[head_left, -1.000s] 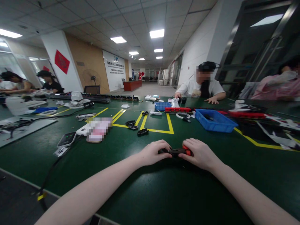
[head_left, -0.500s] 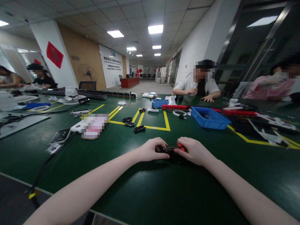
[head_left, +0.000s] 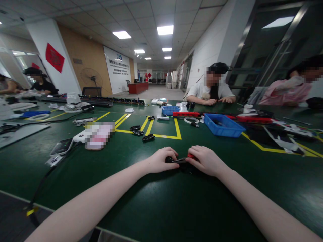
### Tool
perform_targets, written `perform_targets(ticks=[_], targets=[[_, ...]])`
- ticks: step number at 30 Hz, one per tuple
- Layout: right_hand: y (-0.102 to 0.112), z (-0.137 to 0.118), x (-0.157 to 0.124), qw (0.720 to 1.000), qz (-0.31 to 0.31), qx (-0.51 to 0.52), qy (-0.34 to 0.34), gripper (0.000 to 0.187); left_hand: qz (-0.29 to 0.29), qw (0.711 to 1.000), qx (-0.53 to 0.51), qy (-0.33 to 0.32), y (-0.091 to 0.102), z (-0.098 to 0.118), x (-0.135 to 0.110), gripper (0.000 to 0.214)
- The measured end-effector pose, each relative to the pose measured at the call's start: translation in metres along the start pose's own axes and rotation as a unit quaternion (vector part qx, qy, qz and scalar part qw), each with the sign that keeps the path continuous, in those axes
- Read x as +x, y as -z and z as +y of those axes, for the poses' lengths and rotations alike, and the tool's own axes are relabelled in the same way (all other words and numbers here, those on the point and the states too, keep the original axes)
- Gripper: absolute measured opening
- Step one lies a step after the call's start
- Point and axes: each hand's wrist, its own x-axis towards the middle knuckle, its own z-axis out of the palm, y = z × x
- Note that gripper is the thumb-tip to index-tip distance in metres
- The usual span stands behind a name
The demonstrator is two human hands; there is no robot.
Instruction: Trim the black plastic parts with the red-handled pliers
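Note:
My right hand [head_left: 206,160] is closed around pliers [head_left: 182,160] with a red handle; their dark metal jaws point left. My left hand [head_left: 160,162], fingers curled, grips a small black part [head_left: 168,159] beside the jaws. The fingers cover most of that part, so its shape and whether the jaws touch it are hard to make out. Both hands are close together, low over the green table [head_left: 151,205]. Beyond them lie loose black plastic pieces [head_left: 148,137], one of them on the yellow tape.
A blue bin [head_left: 224,129] stands to the right, a smaller blue bin [head_left: 170,110] farther back. At left are a pinkish phone-like object [head_left: 97,139], a white device with a dark screen [head_left: 61,147] and a black cable [head_left: 41,183]. A person [head_left: 214,87] sits across the table.
The view has shifted slightly, moving the scene a little left. Both hands keep their grips. The co-worker across the table has brought both hands closer together.

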Motion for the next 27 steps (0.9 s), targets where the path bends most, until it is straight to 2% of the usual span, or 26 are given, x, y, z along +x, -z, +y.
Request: perform_targets(ticks=[8, 14, 22, 27], targets=[[0.001, 0.006, -0.003, 0.999, 0.04, -0.003, -0.017, 0.034, 0.017, 1.0, 0.007, -0.003, -0.001, -0.001, 0.0, 0.014], [0.0, 0.012, -0.005, 0.997, 0.072, 0.01, -0.039, 0.034, 0.055, 0.998, 0.033, -0.007, -0.002, -0.003, 0.001, 0.011], [-0.003, 0.011, -0.003, 0.997, 0.062, 0.008, -0.047, 0.034, 0.089, 0.99, 0.111, 0.016, -0.001, -0.005, 0.001, 0.011], [-0.004, 0.01, -0.003, 0.997, 0.067, -0.001, -0.046, 0.035, 0.081, 0.992, 0.101, 0.01, 0.0, -0.01, 0.003, 0.008]])
